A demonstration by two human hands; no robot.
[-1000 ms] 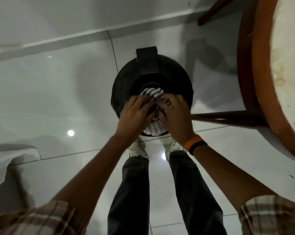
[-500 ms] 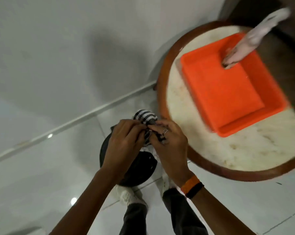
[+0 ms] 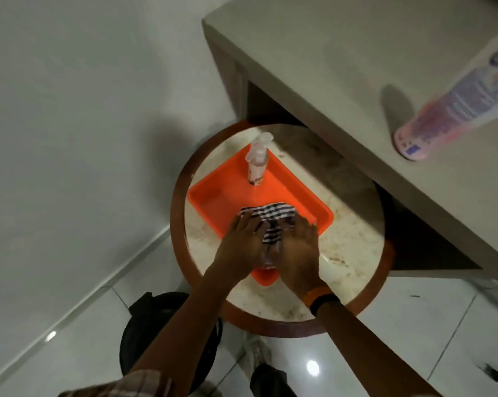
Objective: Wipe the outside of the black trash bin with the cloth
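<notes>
The black-and-white striped cloth (image 3: 272, 217) lies bunched in the orange tray (image 3: 219, 196) on the round table. My left hand (image 3: 242, 243) and my right hand (image 3: 298, 250) both press down on it side by side, fingers curled into the fabric. An orange and black band sits on my right wrist. The black trash bin (image 3: 144, 336) stands on the floor below my left forearm, partly hidden by that arm.
A clear pump bottle (image 3: 256, 160) stands in the tray's far corner. The round table (image 3: 356, 242) has a brown wooden rim. A grey counter (image 3: 342, 81) overhangs it, with a pink spray can (image 3: 448, 110) on top. My shoes and legs show on the white tiled floor.
Both hands lifted the cloth off the bin's top, carried it up and right, and now hold it down in the orange tray. The view swung from the bin to the table.
</notes>
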